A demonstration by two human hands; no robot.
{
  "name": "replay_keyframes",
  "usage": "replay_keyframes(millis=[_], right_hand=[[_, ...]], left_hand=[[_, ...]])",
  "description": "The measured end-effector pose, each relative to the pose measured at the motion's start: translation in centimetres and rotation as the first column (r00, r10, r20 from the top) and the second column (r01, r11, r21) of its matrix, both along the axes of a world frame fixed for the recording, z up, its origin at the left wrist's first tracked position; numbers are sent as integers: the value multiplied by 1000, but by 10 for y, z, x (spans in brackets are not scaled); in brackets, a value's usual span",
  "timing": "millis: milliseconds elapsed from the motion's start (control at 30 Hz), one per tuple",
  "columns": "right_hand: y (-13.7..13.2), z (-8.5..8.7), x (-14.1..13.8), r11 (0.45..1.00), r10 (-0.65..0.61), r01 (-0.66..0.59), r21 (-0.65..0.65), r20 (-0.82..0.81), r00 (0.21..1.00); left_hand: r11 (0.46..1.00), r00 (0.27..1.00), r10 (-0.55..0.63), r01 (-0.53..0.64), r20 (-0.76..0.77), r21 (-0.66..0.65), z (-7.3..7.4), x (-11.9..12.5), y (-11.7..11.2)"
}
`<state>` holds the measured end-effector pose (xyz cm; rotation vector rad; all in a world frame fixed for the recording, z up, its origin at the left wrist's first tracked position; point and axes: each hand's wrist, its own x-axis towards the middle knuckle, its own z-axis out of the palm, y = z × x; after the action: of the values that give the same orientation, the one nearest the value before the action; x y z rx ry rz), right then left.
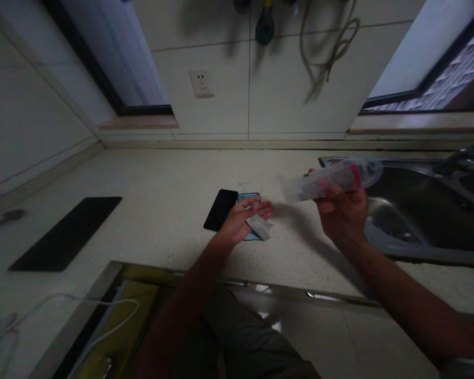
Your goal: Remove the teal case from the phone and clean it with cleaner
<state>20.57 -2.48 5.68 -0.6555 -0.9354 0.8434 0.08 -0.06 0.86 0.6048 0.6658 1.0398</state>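
Far out to the left of the left hand's fingers, a white cable [61, 295] runs over the counter edge. Nearer to those fingers, though well apart from them, a flat black panel [69, 234] lies on the speckled countertop [161, 200]. Just beside the fingers on their left lies a dark slab like a phone or tablet [221, 211]. The left hand [237, 223] has its fingers loosely extended, with a pale crumpled scrap [262, 227] held at their lower side. Beneath them, partly covered, is a teal phone-like object [247, 197].

To the right, the right hand [343, 208] has its fingers wrapped round a translucent plastic bottle [335, 179] with a pink-banded label, raised above the counter and lying nearly level, its tapered end pointing right. Beyond those fingers, farther right, are the stainless-steel sink [395, 251] and its faucet [464, 158].
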Motion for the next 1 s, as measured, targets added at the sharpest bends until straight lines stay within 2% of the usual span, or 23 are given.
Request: replay_keyframes(millis=[67, 167, 233, 333, 400, 467, 600, 767, 867, 1000], right_hand=[[-2, -2, -2, 1000, -9, 9, 2, 45, 999], [-4, -8, -3, 1000, 24, -22, -21, 103, 994], [-5, -11, -4, 998, 56, -52, -39, 121, 991], [-6, -13, -6, 995, 85, -79, -57, 119, 989], [-7, -13, -6, 994, 95, -87, -69, 119, 988], [-7, -12, -7, 994, 94, -86, -71, 108, 990], [-8, -11, -7, 995, 90, -86, -47, 74, 993], [-7, -11, -5, 999, 40, -40, 5, 78, 996], [-5, -14, -4, 999, -26, 23, 42, 75, 997], [-2, -18, -4, 996, -39, 31, 80, 101, 994]], left_hand=[[1000, 1000, -8, 8, -1, -6, 0, 0, 0], [1000, 995, 20, -21, -100, -8, -2, -2, 2], [1000, 990, -14, 12, -140, -9, -2, -4, 3], [997, 996, -82, 82, -29, 2, 2, -7, 4], [997, 995, -78, 76, 65, 29, 5, -7, 4], [996, 995, -60, 54, 83, 64, 7, -6, 3], [994, 999, -45, 44, 8, 97, 2, -1, 2], [997, 999, -34, 34, 0, 69, -1, 2, 1], [994, 995, -97, 98, -28, 36, 3, 1, -1], [983, 964, -184, 184, -192, -19, 5, 1, -3]])
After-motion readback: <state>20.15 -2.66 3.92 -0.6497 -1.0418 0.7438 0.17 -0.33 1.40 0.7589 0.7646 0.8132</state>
